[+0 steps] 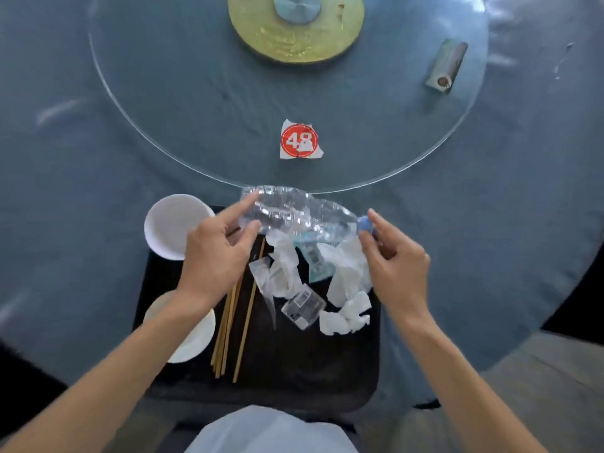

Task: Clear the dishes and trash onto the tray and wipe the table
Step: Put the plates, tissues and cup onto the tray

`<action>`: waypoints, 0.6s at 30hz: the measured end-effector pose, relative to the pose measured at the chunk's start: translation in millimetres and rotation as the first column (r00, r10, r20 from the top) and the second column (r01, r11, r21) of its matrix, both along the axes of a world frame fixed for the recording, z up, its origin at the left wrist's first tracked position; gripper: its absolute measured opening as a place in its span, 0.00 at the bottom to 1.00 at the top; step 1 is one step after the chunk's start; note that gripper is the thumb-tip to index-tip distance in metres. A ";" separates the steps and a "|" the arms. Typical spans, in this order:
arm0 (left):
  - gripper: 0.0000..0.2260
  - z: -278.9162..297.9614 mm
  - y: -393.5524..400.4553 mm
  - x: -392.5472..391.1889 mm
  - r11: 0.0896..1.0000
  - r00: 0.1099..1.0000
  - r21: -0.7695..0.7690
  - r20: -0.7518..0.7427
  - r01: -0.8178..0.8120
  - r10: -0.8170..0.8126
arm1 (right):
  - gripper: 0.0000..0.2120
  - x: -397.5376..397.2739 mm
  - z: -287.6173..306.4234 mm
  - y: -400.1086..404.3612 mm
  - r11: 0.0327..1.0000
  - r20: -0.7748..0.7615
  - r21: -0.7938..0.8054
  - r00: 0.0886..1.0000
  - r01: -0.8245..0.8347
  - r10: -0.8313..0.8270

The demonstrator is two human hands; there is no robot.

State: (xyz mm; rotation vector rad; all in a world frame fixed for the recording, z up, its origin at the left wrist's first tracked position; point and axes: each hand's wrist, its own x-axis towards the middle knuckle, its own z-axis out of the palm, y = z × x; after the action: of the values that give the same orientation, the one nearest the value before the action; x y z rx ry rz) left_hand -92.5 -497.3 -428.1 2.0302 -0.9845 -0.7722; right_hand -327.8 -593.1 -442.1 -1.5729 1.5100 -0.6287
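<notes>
A crushed clear plastic bottle (294,214) with a blue cap lies sideways above the far edge of the black tray (294,371). My left hand (215,253) pinches its base end between thumb and fingers. My right hand (395,256) pinches the blue cap end. On the tray lie crumpled white tissues (346,289), clear plastic wrappers (302,307), several wooden chopsticks (235,322), a white bowl (173,223) at its far left corner and a white dish (192,335) under my left forearm.
The round table has a blue cloth (81,191) and a glass turntable (228,93). On the glass sit a torn red "48" label (299,140), a small dark box (446,65) at the right and a gold-coloured centre base (295,27).
</notes>
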 end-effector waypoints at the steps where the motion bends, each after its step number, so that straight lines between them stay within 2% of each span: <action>1: 0.21 -3.1 23.8 -9.3 1.000 1.000 0.004 -0.026 0.011 -0.011 | 0.18 -10.2 -4.3 27.6 0.999 -0.003 0.032 1.000 0.017 -0.017; 5: 0.22 -23.0 115.9 -50.5 0.996 0.995 0.066 -0.082 0.056 -0.050 | 0.18 -46.1 -24.4 127.3 0.979 -0.051 0.165 0.992 0.119 -0.112; 9: 0.23 -59.7 185.6 -74.9 0.984 0.986 0.126 -0.122 0.127 -0.112 | 0.16 -63.3 -40.4 199.1 0.964 -0.138 0.221 0.984 0.145 -0.117; 12: 0.24 -84.2 210.7 -82.8 0.953 0.971 0.203 -0.121 0.226 -0.205 | 0.16 -67.1 -51.1 221.9 0.963 -0.179 0.217 0.977 0.158 -0.120; 15: 0.27 -98.3 222.9 -84.2 0.922 0.939 0.181 -0.108 0.341 -0.326 | 0.16 -67.7 -56.5 232.1 0.971 -0.224 0.184 0.968 0.154 -0.111; 18: 0.29 -100.5 225.0 -82.2 0.897 0.923 0.217 -0.072 0.385 -0.379 | 0.18 -67.0 -56.8 239.8 0.975 -0.224 0.181 0.971 0.126 -0.084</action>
State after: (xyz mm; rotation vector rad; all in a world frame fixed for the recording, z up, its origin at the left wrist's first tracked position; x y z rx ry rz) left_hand -174.7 -272.2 -528.5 2.0317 -1.3556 -1.1652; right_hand -394.7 -353.3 -498.9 -1.4535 1.7689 -0.3640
